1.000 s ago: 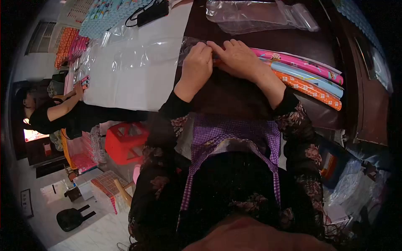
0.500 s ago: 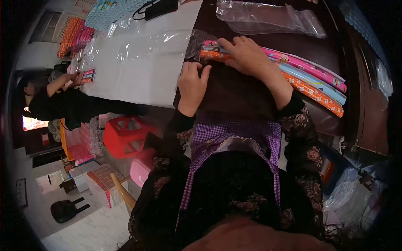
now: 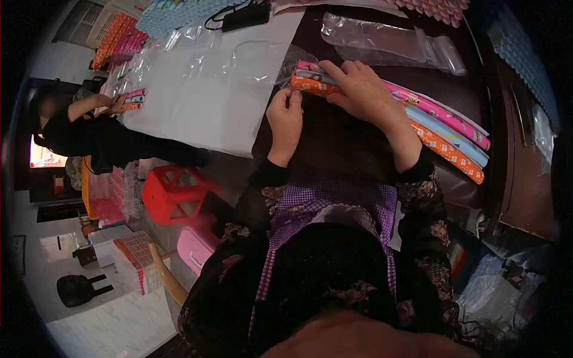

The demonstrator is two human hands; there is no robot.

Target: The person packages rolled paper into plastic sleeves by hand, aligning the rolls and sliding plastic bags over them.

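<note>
Three rolls of patterned wrapping paper lie side by side on the dark table: a pink roll [image 3: 439, 113], a light blue roll [image 3: 444, 137] and an orange roll [image 3: 449, 156]. Across them, near their left ends, my right hand [image 3: 364, 89] is wrapped, thumb on the orange side and fingers on the pink side. A clear plastic bag [image 3: 256, 64] stretches left from the roll ends, its mouth around or against them. My left hand [image 3: 284, 122] is closed in a pinch at the bag's edge beside the orange roll's end; the exact grip is partly hidden.
More clear plastic bags [image 3: 382, 39] lie at the table's far side. A white sheet [image 3: 197, 113] covers the left part, with a black pouch [image 3: 246, 17] at its back. Another person [image 3: 89, 128] at the left handles similar rolls. A red stool [image 3: 173, 194] stands on the floor.
My left hand has moved up to the roll ends, and its fingers have closed at the bag's edge. My right hand stays on the rolls. The whole view has shifted slightly.
</note>
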